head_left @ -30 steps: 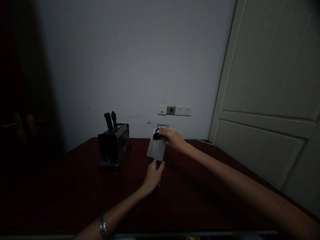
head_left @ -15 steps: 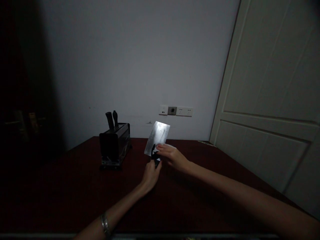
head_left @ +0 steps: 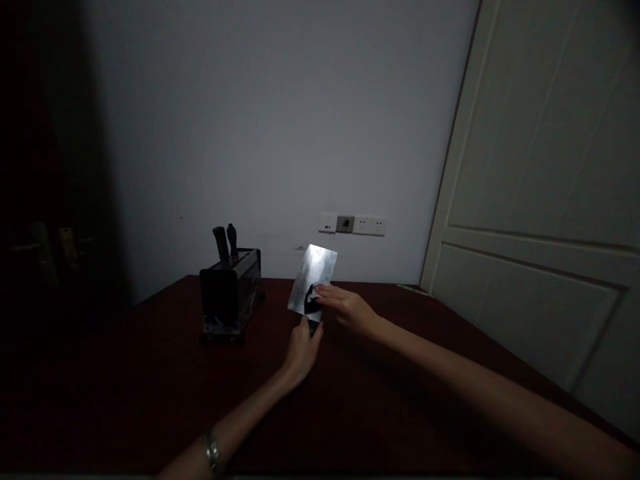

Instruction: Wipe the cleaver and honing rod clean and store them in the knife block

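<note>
A cleaver with a broad shiny blade is held up over the dark red table, tilted with its far end toward the wall. My left hand is closed around its short black handle, most of which the fingers cover. My right hand reaches in from the right with its fingers together and pressed to the lower part of the blade. Under those fingertips shows a dark patch with a small pale bit; whether it is a cloth or a reflection, I cannot tell.
A black knife block stands on the table at the left, with two black handles sticking up from it. Behind the table is a pale wall with sockets. A white panelled door borders the right side.
My right fingers have shifted slightly on the blade, and the pale edge that showed beyond them is gone from sight. The cleaver has tilted a little; my left grip is unchanged.
</note>
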{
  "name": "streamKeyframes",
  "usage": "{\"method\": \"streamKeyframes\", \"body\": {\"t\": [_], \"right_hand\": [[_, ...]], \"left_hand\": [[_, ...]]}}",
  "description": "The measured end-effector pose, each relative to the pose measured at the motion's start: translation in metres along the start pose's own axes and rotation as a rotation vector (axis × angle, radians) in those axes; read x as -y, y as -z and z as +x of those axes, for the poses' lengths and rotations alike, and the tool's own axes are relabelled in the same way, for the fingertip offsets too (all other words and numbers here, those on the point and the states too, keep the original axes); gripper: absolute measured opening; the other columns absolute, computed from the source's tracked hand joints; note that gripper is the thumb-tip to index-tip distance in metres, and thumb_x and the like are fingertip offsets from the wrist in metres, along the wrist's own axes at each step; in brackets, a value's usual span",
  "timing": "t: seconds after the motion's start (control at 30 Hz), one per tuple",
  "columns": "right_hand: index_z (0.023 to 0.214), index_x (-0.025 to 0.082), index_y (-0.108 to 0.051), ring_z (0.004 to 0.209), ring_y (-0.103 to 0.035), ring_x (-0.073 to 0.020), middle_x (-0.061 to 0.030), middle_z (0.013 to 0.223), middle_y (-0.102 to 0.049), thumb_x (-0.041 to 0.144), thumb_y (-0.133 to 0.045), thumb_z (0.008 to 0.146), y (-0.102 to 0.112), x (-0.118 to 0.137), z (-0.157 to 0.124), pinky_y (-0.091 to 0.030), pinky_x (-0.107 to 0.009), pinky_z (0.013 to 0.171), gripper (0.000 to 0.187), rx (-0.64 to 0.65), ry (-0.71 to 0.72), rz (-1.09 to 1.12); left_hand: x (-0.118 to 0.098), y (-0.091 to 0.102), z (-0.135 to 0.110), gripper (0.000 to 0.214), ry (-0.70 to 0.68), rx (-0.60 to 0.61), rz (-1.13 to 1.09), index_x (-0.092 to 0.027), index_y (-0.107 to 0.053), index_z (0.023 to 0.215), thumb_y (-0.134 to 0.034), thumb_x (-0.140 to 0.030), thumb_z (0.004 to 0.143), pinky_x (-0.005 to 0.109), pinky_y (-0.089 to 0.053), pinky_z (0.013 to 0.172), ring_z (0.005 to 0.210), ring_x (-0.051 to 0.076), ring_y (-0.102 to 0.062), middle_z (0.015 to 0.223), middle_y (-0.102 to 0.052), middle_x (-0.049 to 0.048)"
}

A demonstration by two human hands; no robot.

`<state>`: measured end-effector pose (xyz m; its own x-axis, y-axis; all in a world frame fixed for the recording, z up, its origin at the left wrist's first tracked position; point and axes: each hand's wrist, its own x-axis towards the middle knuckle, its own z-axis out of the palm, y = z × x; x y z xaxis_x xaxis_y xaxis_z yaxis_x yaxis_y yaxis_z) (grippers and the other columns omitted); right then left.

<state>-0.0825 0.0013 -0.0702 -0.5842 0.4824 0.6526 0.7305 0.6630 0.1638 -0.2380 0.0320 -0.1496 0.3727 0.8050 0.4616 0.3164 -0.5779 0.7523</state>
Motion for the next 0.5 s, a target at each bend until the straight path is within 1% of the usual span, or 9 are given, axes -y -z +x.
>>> {"method": "streamKeyframes", "body": {"t": [0.1,0.13,0.17,0.2,0.3,0.33,0.37,0.43,0.5], "right_hand": [[0.113,0.019,-0.058,0.12,-0.047,-0.0186,-0.0093,0.125,-0.055,-0.001,-0.045,0.076,0.011,-0.019,0.01,-0.043,-0.04,0.099,0.044,-0.136,-0.167,-0.08],[0.113,0.02,-0.058,0.12,-0.047,-0.0186,-0.0086,0.125,-0.055,0.001,-0.045,0.077,0.012,-0.02,0.011,-0.042,-0.041,0.099,0.043,-0.17,-0.191,-0.103],[0.113,0.02,-0.058,0.121,-0.045,-0.0185,-0.0081,0.125,-0.055,0.002,-0.046,0.077,0.01,-0.018,0.011,-0.042,-0.041,0.1,0.042,-0.173,-0.186,-0.117],[0.114,0.02,-0.057,0.122,-0.044,-0.0183,-0.0082,0.126,-0.054,0.002,-0.047,0.077,0.007,-0.014,0.008,-0.041,-0.041,0.101,0.042,-0.147,-0.153,-0.121],[0.115,0.017,-0.056,0.124,-0.042,-0.0179,-0.01,0.126,-0.054,0.004,-0.049,0.076,0.0,0.0,0.001,-0.04,-0.04,0.102,0.042,-0.006,-0.007,-0.089],[0.115,0.017,-0.056,0.123,-0.043,-0.018,-0.0105,0.125,-0.055,0.004,-0.049,0.077,0.002,-0.001,0.001,-0.041,-0.039,0.101,0.041,0.012,0.007,-0.083],[0.115,0.017,-0.056,0.122,-0.044,-0.0182,-0.0105,0.124,-0.055,0.005,-0.049,0.077,0.006,-0.005,0.003,-0.042,-0.04,0.1,0.04,0.0,-0.008,-0.085],[0.114,0.019,-0.057,0.121,-0.046,-0.0186,-0.0091,0.124,-0.056,0.005,-0.047,0.079,0.017,-0.018,0.012,-0.043,-0.041,0.098,0.039,-0.089,-0.098,-0.117],[0.113,0.021,-0.058,0.121,-0.045,-0.0192,-0.0082,0.123,-0.057,0.005,-0.045,0.08,0.024,-0.027,0.02,-0.042,-0.043,0.099,0.039,-0.188,-0.177,-0.163]], "left_hand": [[-0.004,-0.001,-0.002,0.029,-0.006,0.026,-0.016,-0.01,-0.053,0.101,-0.043,-0.032,0.085,0.027,-0.041,0.064,0.073,0.02,-0.061,0.084,-0.065,0.0119],[-0.005,-0.001,-0.003,0.029,-0.002,0.033,-0.012,-0.01,-0.053,0.101,-0.043,-0.032,0.085,0.027,-0.041,0.064,0.072,0.02,-0.061,0.083,-0.065,0.012],[-0.005,-0.002,-0.004,0.029,-0.001,0.035,-0.008,-0.01,-0.053,0.101,-0.042,-0.032,0.085,0.027,-0.041,0.064,0.073,0.02,-0.062,0.083,-0.065,0.0122],[-0.006,-0.002,-0.004,0.029,-0.002,0.035,-0.003,-0.01,-0.053,0.101,-0.042,-0.031,0.085,0.027,-0.041,0.065,0.073,0.02,-0.062,0.084,-0.065,0.0122],[-0.004,-0.001,-0.004,0.028,-0.016,0.031,0.01,-0.01,-0.053,0.102,-0.042,-0.03,0.086,0.026,-0.041,0.064,0.073,0.02,-0.062,0.083,-0.065,0.0119],[-0.004,-0.001,-0.004,0.029,-0.023,0.033,0.018,-0.01,-0.052,0.103,-0.041,-0.03,0.086,0.026,-0.041,0.063,0.073,0.02,-0.062,0.083,-0.065,0.012],[-0.004,-0.001,-0.003,0.03,-0.026,0.033,0.028,-0.01,-0.052,0.104,-0.041,-0.031,0.086,0.026,-0.041,0.063,0.073,0.021,-0.062,0.083,-0.065,0.0122],[-0.007,-0.001,-0.003,0.031,-0.028,0.035,0.045,-0.009,-0.051,0.105,-0.04,-0.032,0.086,0.026,-0.04,0.062,0.072,0.021,-0.062,0.082,-0.065,0.0126],[-0.01,-0.001,-0.002,0.031,-0.03,0.034,0.043,-0.009,-0.052,0.103,-0.04,-0.033,0.087,0.027,-0.04,0.062,0.072,0.021,-0.062,0.082,-0.064,0.0131]]}}
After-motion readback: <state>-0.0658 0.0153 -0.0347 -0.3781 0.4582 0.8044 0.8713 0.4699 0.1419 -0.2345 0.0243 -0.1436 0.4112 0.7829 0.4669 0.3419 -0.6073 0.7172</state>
